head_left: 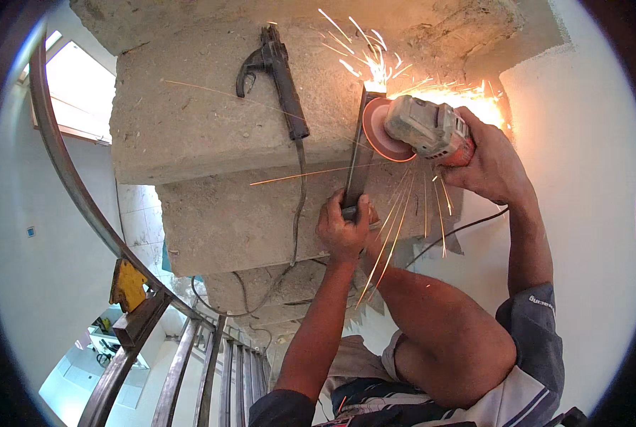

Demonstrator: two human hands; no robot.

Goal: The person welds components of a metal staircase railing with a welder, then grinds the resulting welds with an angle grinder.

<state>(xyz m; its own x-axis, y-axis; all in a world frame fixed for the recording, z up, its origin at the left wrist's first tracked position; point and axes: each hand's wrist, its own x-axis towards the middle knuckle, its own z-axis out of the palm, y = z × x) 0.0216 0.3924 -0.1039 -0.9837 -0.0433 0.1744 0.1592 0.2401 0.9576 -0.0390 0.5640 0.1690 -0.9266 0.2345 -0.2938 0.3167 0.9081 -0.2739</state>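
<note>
My right hand [492, 160] grips the body of an angle grinder [428, 124], its fingers wrapped round the housing. The grinder's reddish disc [385, 129] meets the upper part of a dark steel bar [358, 174], and bright sparks [378, 64] fly up, right and down from there. My left hand [344, 224] is closed round the near end of this bar, which lies tilted on the concrete steps. To the left of the bar, a black welding electrode holder [282, 85] rests on a step.
Rough concrete steps [225, 220] rise ahead. A cable [300, 206] trails down from the electrode holder, and another cord [460, 229] runs near the grinder. At left curves a metal railing [83, 185] with a yellow piece [128, 285] on it. A white wall [581, 213] stands at right.
</note>
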